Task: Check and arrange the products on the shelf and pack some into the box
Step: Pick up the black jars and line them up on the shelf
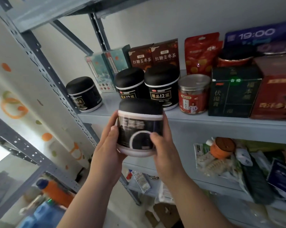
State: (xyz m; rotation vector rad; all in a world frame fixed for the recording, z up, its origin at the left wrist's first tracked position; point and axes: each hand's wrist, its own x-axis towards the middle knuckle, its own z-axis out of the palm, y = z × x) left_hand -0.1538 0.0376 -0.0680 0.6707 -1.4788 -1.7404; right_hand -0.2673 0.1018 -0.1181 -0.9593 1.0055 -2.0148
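Observation:
I hold a black jar with a domed black lid and white rims (pixel 137 122) in front of the shelf, upright and slightly tilted. My left hand (pixel 108 145) grips its left side and bottom, and my right hand (pixel 163 145) grips its right side with the thumb across the label. On the grey shelf board (pixel 205 120) behind it stand three matching black jars: one at the left (pixel 84 94) and two side by side (pixel 130 83) (pixel 162 86). No box for packing is in view.
On the same shelf stand teal boxes (pixel 106 66), two brown tea boxes (pixel 153 55), a red-labelled clear tub (pixel 194 94), red pouches (pixel 201 53), a dark green box (pixel 234 92) and a red box (pixel 275 94). The lower shelf holds mixed packets (pixel 229 162). A perforated steel upright (pixel 45 66) runs at the left.

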